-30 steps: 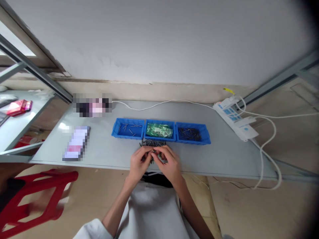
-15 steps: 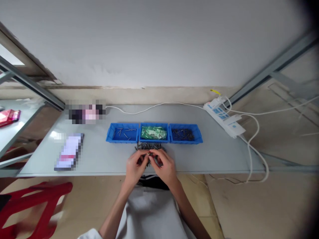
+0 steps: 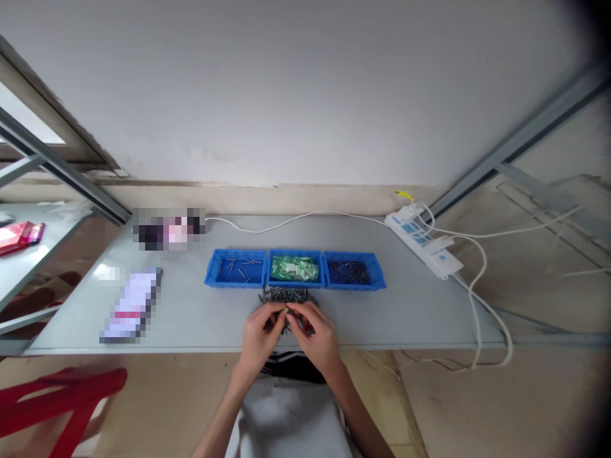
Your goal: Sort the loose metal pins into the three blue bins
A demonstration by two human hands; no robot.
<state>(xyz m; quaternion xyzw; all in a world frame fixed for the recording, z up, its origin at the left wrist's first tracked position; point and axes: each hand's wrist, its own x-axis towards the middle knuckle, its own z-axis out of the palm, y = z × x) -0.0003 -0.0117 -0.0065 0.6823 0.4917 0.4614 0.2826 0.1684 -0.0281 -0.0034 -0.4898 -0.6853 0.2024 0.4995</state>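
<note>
Left hand [image 3: 258, 332] and right hand [image 3: 319, 336] meet at the fingertips, pinching a small piece [image 3: 286, 310], its details too tiny to tell, above the tabletop [image 3: 191, 318]. Wrists converge, fingers curl inward. Dark metal pins [image 3: 289, 295] lie just beyond and beneath them. This apparent close fingertip work calls for a steady pinch, aligned fingertips.
</note>
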